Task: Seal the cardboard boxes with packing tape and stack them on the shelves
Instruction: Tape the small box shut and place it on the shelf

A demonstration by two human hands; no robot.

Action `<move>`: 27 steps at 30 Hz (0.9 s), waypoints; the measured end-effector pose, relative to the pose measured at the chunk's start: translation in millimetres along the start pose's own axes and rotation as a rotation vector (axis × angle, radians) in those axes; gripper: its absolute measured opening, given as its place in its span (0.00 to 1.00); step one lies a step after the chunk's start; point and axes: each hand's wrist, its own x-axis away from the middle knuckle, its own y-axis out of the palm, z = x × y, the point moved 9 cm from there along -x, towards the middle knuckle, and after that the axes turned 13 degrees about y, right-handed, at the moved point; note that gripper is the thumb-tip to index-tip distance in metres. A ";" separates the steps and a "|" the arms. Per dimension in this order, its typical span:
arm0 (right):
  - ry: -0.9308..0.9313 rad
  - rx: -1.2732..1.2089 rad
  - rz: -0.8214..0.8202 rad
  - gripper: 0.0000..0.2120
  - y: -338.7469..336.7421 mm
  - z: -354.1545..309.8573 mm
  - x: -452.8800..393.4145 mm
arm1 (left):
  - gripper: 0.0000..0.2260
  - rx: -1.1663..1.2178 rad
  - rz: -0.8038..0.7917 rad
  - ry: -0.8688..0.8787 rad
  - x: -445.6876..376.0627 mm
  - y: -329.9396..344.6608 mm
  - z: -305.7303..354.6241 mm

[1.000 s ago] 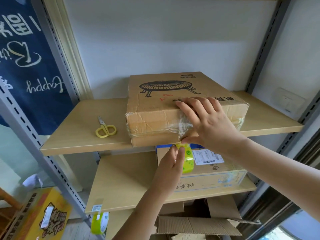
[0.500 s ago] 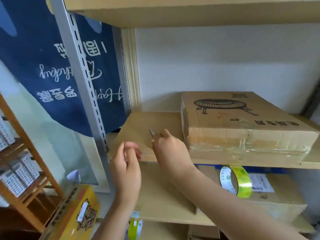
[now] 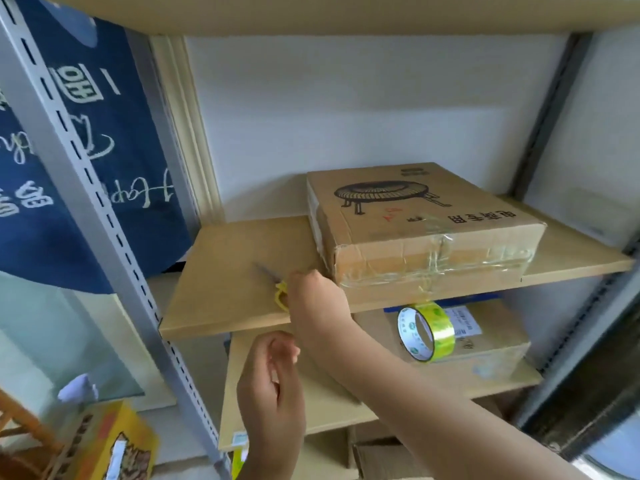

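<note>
- Flat brown cardboard box (image 3: 422, 223) with a black drawing of a round grill on top, lying on the right part of the light wooden shelf board (image 3: 228, 271).
- Shiny clear tape wrapped over the near side of the box, wrinkled in places.
- Roll of clear tape with a yellow-green shine (image 3: 425, 331) hanging from a strip of tape below the box, in front of a second brown box with a white label (image 3: 485, 337) on the lower shelf.
- Right hand (image 3: 317, 299) reaching in to the left of the flat box, fingers curled on the small yellow-handled scissors (image 3: 277, 289) lying on the board.
- Left hand (image 3: 272, 386) lower and nearer, fingers loosely curled, holding nothing.
</note>
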 end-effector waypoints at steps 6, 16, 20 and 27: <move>-0.142 -0.032 0.115 0.05 -71.6 9.6 37.2 | 0.08 -0.011 0.033 0.395 8.2 3.8 55.6; 0.334 -0.345 0.742 0.11 -179.9 259.2 23.8 | 0.62 -1.068 -0.777 0.926 -51.7 173.6 100.8; 0.278 -0.570 0.771 0.08 -161.9 287.8 14.2 | 0.65 -1.041 -0.784 0.939 -65.4 189.3 88.7; 0.227 -0.791 0.686 0.07 -152.2 307.5 3.8 | 0.57 -0.936 -0.623 1.096 -82.1 188.9 108.1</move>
